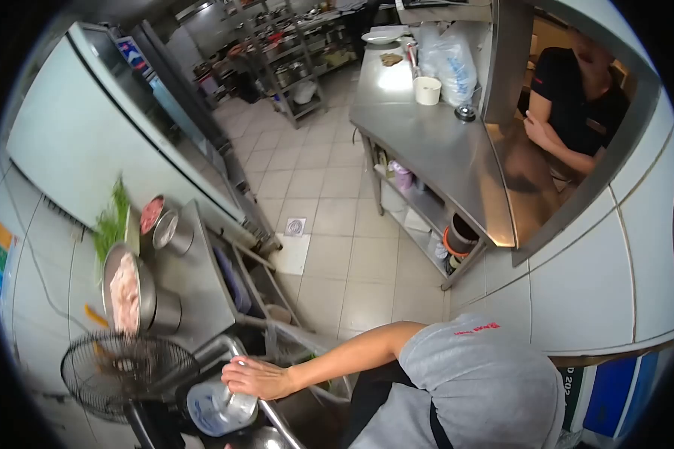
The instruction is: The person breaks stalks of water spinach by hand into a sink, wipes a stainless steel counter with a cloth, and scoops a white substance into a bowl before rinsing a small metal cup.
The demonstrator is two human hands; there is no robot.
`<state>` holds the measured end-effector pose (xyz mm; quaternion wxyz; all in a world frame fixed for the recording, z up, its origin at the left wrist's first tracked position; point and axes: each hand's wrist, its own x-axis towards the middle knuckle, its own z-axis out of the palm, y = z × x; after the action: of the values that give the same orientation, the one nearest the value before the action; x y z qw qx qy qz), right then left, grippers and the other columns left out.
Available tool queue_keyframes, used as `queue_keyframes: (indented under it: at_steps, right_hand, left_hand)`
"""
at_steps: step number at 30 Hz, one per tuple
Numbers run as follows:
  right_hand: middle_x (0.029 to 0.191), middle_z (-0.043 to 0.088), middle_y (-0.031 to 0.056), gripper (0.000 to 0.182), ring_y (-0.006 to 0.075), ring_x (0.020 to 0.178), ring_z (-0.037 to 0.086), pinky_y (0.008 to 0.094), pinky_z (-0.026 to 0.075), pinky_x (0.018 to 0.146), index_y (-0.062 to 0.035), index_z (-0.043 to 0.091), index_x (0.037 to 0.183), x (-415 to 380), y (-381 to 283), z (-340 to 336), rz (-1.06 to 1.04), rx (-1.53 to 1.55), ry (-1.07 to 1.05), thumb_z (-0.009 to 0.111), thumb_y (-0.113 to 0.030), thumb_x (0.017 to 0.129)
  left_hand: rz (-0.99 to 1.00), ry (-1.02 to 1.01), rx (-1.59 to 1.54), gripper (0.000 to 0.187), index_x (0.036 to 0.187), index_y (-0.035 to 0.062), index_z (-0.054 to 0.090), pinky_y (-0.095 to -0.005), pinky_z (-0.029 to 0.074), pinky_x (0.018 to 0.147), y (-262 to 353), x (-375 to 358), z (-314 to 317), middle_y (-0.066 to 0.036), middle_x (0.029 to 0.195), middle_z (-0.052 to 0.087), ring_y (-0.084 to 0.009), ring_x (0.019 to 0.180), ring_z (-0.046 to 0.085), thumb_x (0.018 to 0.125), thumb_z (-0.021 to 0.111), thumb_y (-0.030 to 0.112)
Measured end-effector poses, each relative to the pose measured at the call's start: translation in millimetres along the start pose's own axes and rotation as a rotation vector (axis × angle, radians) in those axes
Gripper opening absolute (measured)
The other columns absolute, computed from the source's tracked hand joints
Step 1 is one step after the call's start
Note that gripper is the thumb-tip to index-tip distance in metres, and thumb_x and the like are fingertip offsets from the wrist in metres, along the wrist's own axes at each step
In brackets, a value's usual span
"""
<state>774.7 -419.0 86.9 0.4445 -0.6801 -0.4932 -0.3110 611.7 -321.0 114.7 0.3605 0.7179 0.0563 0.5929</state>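
Note:
My right hand (256,379) reaches left across the lower part of the view, its fingers curled round the top of a clear plastic container (240,410). Just below and left of that hand is a round pale-blue piece (206,410). A bent metal tube (278,425) runs beside the hand, and part of a shiny metal bowl (263,440) shows at the bottom edge. Of my left hand (228,447), only a skin-coloured sliver seems to show there; its fingers are hidden. A black fan (127,370) stands left of the container.
Pots of raw meat (153,299) and green herbs (114,217) sit at left by a white fridge (90,135). Ahead are a tiled floor and shelving (284,71). A steel counter (427,142) stands right, with a person (580,105) behind the hatch, arms crossed.

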Motion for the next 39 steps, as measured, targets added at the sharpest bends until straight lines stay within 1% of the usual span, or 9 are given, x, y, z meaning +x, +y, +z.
queue_keyframes:
  at_steps: [3,7,10,13,26,31,34,36,39]
  right_hand:
    - [0.098,0.046,0.0123,0.029,0.0304,0.102,0.043,0.0396,0.032,0.089,-0.0017,0.046,0.094,31,50,-29,0.561,0.109,0.331,0.056,-0.001,0.067]
    - [0.101,0.047,0.0120,0.038,0.0317,0.102,0.042,0.0395,0.032,0.087,-0.0037,0.045,0.096,21,169,-65,0.406,-0.178,0.194,0.052,0.006,0.060]
    - [0.100,0.048,0.0130,0.036,0.0331,0.103,0.041,0.0420,0.033,0.085,-0.0037,0.046,0.097,10,218,-99,0.834,-0.158,0.391,0.053,0.002,0.062]
    - [0.105,0.045,0.0149,0.035,0.0323,0.106,0.039,0.0444,0.031,0.085,-0.0033,0.042,0.095,-17,265,-112,0.691,0.084,-0.048,0.052,0.004,0.063]
    - [0.096,0.050,0.0130,0.025,0.0302,0.093,0.050,0.0404,0.041,0.076,-0.0031,0.050,0.093,2,514,-282,1.017,0.055,0.154,0.059,-0.017,0.074]
    - [0.100,0.058,0.0185,0.035,0.0340,0.098,0.055,0.0425,0.043,0.081,0.0002,0.053,0.097,-8,596,-348,1.255,0.027,0.099,0.056,-0.029,0.078]
    - [0.101,0.058,0.0187,0.040,0.0340,0.098,0.056,0.0433,0.044,0.080,0.0009,0.054,0.099,-21,653,-371,1.312,-0.089,0.230,0.057,-0.032,0.076]
    - [0.100,0.059,0.0205,0.051,0.0342,0.097,0.056,0.0435,0.045,0.079,0.0015,0.055,0.100,-23,692,-396,1.360,-0.039,0.159,0.060,-0.043,0.074]
    - [0.109,0.054,0.0224,0.068,0.0342,0.102,0.053,0.0414,0.043,0.083,0.0029,0.050,0.108,-16,751,-438,1.218,0.110,-0.071,0.059,-0.055,0.073]
  left_hand:
    - [-0.497,-0.278,-0.342,0.055,0.120,0.0027,0.039,-0.0403,0.035,0.089,-80,-40,79,-0.015,0.121,0.045,-0.0253,0.113,0.041,0.092,0.027,0.049]
    - [-1.174,-0.289,-0.469,0.065,0.133,0.0051,0.028,-0.0446,0.030,0.096,-92,-78,234,-0.018,0.129,0.039,-0.0289,0.121,0.036,0.091,0.026,0.055]
    - [-0.573,-0.203,-0.381,0.063,0.136,0.0074,0.025,-0.0426,0.024,0.101,-81,-51,320,-0.016,0.132,0.035,-0.0271,0.124,0.033,0.092,0.022,0.053]
    - [-0.360,-0.204,-0.198,0.065,0.136,0.0034,0.022,-0.0401,0.022,0.103,-109,-39,418,-0.018,0.137,0.026,-0.0289,0.126,0.028,0.093,0.018,0.052]
    - [-0.323,-0.976,-0.270,0.063,0.139,0.0016,0.007,-0.0418,0.028,0.101,-71,-49,652,-0.027,0.140,0.016,-0.0306,0.128,0.027,0.093,0.044,0.024]
    - [-0.633,-0.988,-0.416,0.062,0.139,0.0019,0.007,-0.0228,0.040,0.047,-96,-77,761,-0.008,0.070,0.052,-0.0108,0.056,0.047,0.094,0.043,0.027]
    - [-0.357,-1.175,-0.231,0.063,0.133,-0.0054,0.027,-0.0402,0.032,0.100,-51,-55,820,-0.028,0.132,0.035,-0.0288,0.121,0.041,0.092,0.042,0.039]
    - [-0.563,-1.147,-0.491,0.053,0.134,-0.0020,0.018,-0.0242,0.037,0.040,-103,-75,900,-0.010,0.067,0.052,-0.0118,0.047,0.045,0.093,0.042,0.020]
    - [-0.607,-1.171,-0.507,0.038,0.121,-0.0037,0.030,-0.0259,0.036,0.036,-123,-66,1001,-0.011,0.066,0.051,-0.0130,0.041,0.043,0.087,0.038,0.011]
